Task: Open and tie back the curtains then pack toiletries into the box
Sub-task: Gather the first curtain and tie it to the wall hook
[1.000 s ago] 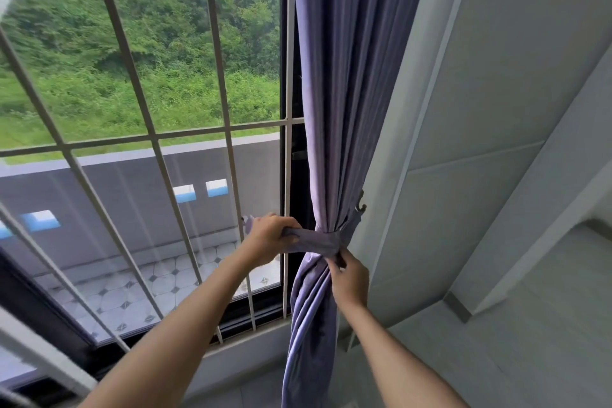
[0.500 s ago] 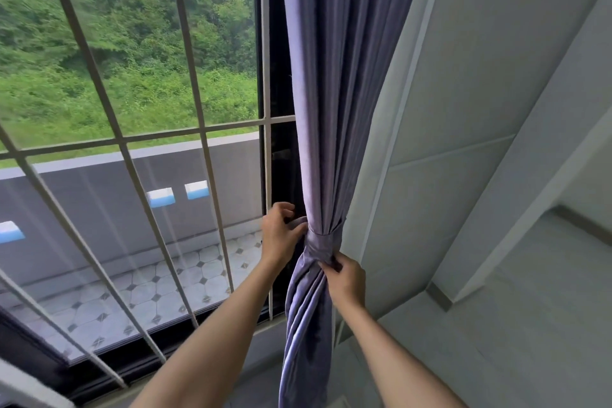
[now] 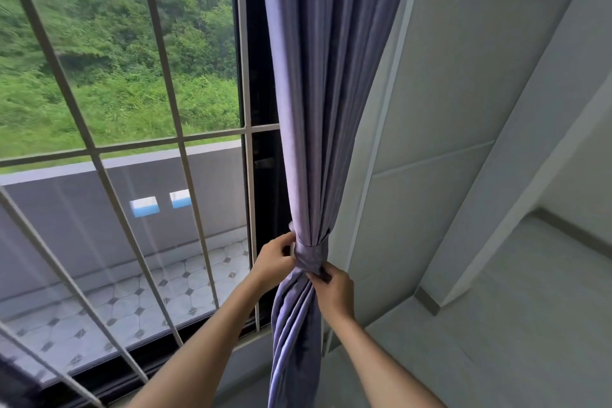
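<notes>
A purple curtain (image 3: 318, 109) hangs gathered into a narrow bundle at the right side of the window. A matching purple tieback (image 3: 309, 257) is wrapped around the bundle at waist height. My left hand (image 3: 273, 260) pinches the tieback's left end, where a small white piece shows. My right hand (image 3: 331, 288) pinches the tieback's lower right edge from below. No toiletries or box are in view.
The window (image 3: 132, 109) with slanted metal bars (image 3: 76, 122) fills the left half, its dark frame (image 3: 261, 109) right behind the curtain. A white panelled wall (image 3: 447, 109) stands to the right, with pale floor (image 3: 513, 325) below.
The tieback's loose end, held out to the left a second ago, is now drawn tight round the curtain. My left hand has moved in against the bundle. The view has shifted.
</notes>
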{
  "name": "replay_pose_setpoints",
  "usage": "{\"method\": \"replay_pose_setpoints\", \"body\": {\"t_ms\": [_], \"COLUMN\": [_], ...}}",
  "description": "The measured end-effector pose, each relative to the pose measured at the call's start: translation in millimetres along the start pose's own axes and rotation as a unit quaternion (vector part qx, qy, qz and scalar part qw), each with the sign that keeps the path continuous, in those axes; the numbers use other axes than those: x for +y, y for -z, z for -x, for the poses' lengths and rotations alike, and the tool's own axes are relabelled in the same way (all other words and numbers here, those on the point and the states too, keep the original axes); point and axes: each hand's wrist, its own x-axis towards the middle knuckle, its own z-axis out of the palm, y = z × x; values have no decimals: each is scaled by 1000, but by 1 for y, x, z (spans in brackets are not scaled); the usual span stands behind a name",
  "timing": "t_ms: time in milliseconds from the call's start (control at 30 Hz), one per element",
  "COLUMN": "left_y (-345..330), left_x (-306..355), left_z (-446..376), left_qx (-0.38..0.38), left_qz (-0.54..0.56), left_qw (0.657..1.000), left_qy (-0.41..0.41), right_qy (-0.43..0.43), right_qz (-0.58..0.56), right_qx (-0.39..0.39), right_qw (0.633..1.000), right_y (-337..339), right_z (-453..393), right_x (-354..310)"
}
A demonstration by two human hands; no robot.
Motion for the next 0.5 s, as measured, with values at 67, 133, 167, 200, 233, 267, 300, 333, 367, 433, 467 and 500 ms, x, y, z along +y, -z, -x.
{"method": "replay_pose_setpoints", "body": {"t_ms": [67,133,167,200,233,267,300,333,367,433,467,500], "left_y": [2,1,1,2,2,3,2,1,-2,-7,-9,-10], "left_x": [2,6,9,12,13,15,16,17,19,22,25,26], "left_z": [-2,-6,-7,-8,-9,-9,-10,-10,-11,-11,-11,-10], "left_qx": [-54,-84,-94,-101,-106,-107,-103,-102,-104,-103,-99,-94], "left_qz": [27,86,113,132,144,149,148,145,142,133,128,126], "left_qw": [998,992,988,984,982,981,981,981,981,982,983,983], "left_qy": [22,46,54,57,59,62,69,76,79,86,91,95], "right_qy": [5,5,-4,-20,-42,-71,-109,-154,-193,-218,-214,-196], "right_qz": [-3,-7,-18,-27,-40,-62,-102,-158,-215,-284,-298,-308], "right_qx": [-11,-27,-36,-50,-68,-85,-94,-89,-77,-47,-50,-69], "right_qw": [1000,1000,999,998,996,992,984,971,954,932,929,928], "right_y": [-3,-5,-6,-6,-4,-1,4,9,14,25,29,35], "right_z": [1,1,0,-1,-3,-5,-8,-12,-15,-27,-33,-37], "right_x": [0,0,-1,-1,-2,-4,-6,-7,-6,-2,-1,-2]}}
